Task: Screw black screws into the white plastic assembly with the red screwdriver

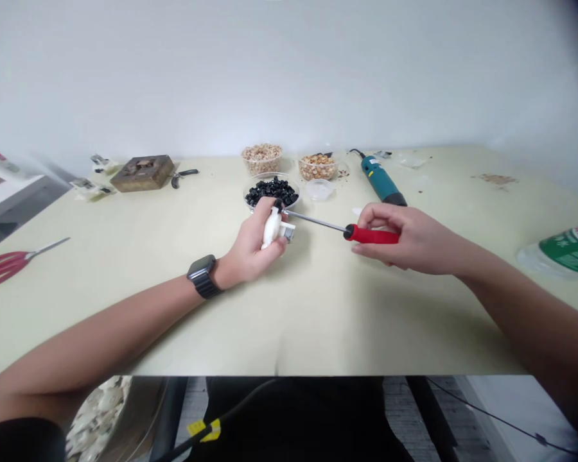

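My left hand, with a dark watch at the wrist, is closed around a small white plastic part. A black piece sits at the part's upper end, between my fingers. My right hand grips the red handle of a screwdriver. Its metal shaft points left, and the tip meets or nearly meets the black piece; I cannot tell which. Just behind my left hand stands a clear bowl of small black pieces.
Farther back are a tub of pale pieces, a tub of orange-brown pieces, a clear lid and a teal power tool. At left lie a wooden block, pliers and red scissors. A bottle lies right.
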Demonstrator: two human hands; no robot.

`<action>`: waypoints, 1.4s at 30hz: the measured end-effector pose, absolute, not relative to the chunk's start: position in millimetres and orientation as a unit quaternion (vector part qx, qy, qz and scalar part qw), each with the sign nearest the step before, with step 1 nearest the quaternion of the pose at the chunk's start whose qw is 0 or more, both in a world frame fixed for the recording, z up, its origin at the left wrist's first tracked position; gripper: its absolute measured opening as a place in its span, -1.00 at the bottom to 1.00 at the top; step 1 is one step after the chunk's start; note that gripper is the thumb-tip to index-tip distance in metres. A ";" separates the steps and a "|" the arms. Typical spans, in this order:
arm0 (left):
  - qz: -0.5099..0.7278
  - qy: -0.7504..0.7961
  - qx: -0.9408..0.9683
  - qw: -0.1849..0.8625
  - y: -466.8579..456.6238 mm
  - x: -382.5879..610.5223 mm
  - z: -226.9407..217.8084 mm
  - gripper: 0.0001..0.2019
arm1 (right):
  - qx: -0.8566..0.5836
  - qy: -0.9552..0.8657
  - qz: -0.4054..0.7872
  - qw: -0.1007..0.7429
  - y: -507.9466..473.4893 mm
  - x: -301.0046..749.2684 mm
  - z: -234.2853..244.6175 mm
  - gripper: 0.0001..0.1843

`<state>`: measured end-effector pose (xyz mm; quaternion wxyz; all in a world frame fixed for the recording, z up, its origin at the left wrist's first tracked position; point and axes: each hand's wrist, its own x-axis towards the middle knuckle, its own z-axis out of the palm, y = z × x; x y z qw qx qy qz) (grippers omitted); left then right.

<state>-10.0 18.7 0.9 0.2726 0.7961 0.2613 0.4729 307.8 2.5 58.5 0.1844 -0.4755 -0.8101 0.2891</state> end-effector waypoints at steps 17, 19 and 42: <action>0.449 0.255 0.834 0.192 15.8 -11.9 5.8 -0.59 | -0.452 -0.816 0.335 0.133 1.7 306.8 59.5 -0.47; 0.448 0.259 0.830 0.208 17.6 -11.8 4.9 -0.61 | -0.443 -0.827 0.317 0.141 4.4 307.2 57.3 -0.50; 0.440 0.277 0.820 0.240 13.8 -7.7 -1.0 -0.68 | -0.455 -0.771 0.431 0.116 10.2 306.7 47.0 -0.43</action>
